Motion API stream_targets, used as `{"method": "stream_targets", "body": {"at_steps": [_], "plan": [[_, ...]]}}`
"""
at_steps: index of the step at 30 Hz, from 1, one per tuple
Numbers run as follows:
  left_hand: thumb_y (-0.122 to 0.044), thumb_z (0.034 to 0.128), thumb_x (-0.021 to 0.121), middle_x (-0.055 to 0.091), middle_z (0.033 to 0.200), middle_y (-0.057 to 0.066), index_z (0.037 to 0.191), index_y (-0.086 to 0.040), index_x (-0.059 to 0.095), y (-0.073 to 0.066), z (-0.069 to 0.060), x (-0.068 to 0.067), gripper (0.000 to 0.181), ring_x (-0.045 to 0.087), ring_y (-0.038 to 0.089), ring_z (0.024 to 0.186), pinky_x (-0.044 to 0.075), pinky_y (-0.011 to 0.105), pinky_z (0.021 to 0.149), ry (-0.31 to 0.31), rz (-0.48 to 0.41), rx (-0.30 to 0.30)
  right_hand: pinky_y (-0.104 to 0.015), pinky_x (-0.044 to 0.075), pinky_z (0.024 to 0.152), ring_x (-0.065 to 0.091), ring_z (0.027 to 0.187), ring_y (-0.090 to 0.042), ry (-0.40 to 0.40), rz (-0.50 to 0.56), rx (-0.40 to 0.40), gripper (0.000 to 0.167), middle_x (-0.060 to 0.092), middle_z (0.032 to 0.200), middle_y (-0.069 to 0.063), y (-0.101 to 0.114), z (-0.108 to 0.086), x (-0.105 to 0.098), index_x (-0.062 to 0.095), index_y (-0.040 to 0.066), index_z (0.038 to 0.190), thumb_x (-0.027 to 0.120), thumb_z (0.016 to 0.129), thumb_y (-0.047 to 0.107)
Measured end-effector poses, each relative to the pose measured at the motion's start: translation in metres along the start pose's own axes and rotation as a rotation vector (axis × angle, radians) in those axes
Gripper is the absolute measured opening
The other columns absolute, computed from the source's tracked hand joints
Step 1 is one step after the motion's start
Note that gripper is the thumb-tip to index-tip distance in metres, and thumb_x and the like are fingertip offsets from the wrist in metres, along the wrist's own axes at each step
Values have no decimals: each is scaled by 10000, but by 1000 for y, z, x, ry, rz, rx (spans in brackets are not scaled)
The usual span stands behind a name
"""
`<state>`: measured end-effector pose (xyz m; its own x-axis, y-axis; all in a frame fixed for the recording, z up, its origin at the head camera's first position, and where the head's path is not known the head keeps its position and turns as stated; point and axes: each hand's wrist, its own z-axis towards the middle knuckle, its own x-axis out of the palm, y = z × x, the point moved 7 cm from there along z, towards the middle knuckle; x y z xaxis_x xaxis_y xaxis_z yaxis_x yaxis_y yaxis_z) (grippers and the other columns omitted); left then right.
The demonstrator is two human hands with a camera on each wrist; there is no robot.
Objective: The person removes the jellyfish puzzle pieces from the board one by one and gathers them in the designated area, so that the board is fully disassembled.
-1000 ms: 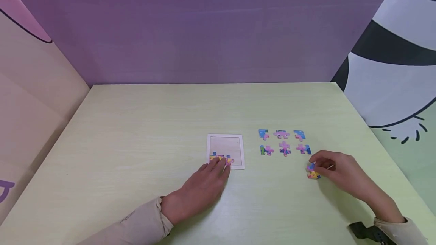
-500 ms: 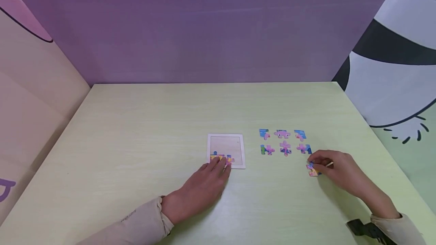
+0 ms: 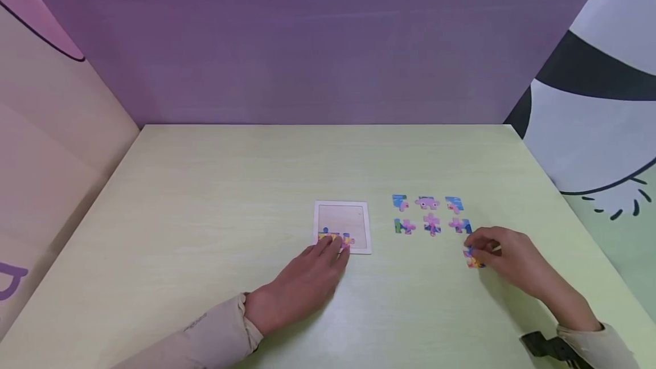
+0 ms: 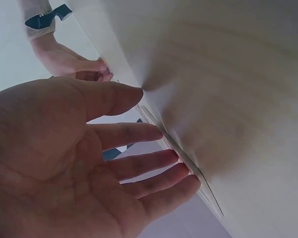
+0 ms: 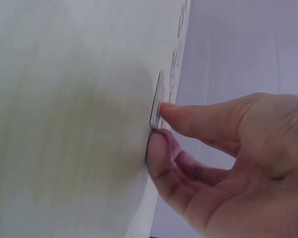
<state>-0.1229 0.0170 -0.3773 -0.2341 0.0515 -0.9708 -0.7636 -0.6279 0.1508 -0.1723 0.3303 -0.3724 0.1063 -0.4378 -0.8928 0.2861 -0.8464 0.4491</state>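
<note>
My left hand [image 3: 299, 289] lies with fingers extended on the lower part of a white square puzzle frame [image 3: 368, 232]. Its fingertips rest on joined puzzle pieces [image 3: 347, 240] inside, coloured yellow, pink and blue, and partly cover them. In the left wrist view the fingers are straight, touching the frame's edge. To the right, my right hand [image 3: 517, 261] pinches a jigsaw puzzle piece [image 3: 472, 262] with blue, pink and yellow print between thumb and fingers. The right wrist view has this piece [image 5: 157, 101] edge-on, close to the tabletop; its far side is partly hidden by the fingers.
Several loose puzzle pieces lie in two rows between the frame and my right hand, among them a pink one with eyes [image 3: 427, 203] and a pink cross-shaped one [image 3: 432, 224]. A purple wall [image 3: 328, 44] borders the pale table [image 3: 205, 198] at the back.
The puzzle piece in my right hand has shifted and tilted very slightly while the fingers keep pinching it. My left hand stays on the frame. The head view has drifted a little.
</note>
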Motion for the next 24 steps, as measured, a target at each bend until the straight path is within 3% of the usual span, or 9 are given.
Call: {"method": "stream_targets", "body": {"at_steps": [6, 12, 17, 24], "plan": [[-147, 952, 548, 513, 1341, 147, 1346, 10, 551, 1, 1, 0, 424, 482, 326, 1235, 435, 330, 1008, 13, -14, -2, -243, 526, 618, 611, 729, -99, 26, 6, 10, 190, 655, 829, 33, -1, 1, 1, 701, 99, 936, 717, 821, -51], [-147, 940, 549, 522, 1317, 135, 1331, 8, 564, 3, 2, 0, 420, 486, 305, 1196, 457, 312, 962, 6, -21, 3, -244, 508, 607, 564, 720, -107, 15, -39, -29, 203, 613, 811, 36, 9, 6, -1, 709, 61, 953, 747, 786, -49], [-136, 936, 568, 506, 1321, 179, 1350, -14, 555, 4, -1, 1, 431, 483, 321, 1222, 437, 327, 1003, 24, -27, -6, -250, 512, 595, 559, 729, -136, -7, -30, -69, 234, 608, 861, -15, 36, 18, -2, 704, 22, 991, 745, 778, -64], [-143, 929, 592, 514, 1320, 181, 1356, -45, 563, 6, -1, 1, 439, 489, 349, 1205, 455, 324, 983, 26, -41, -32, -315, 528, 663, 573, 766, -138, -5, -29, -202, 236, 634, 919, -25, 84, 43, 9, 693, 42, 1003, 728, 800, -73]]}}
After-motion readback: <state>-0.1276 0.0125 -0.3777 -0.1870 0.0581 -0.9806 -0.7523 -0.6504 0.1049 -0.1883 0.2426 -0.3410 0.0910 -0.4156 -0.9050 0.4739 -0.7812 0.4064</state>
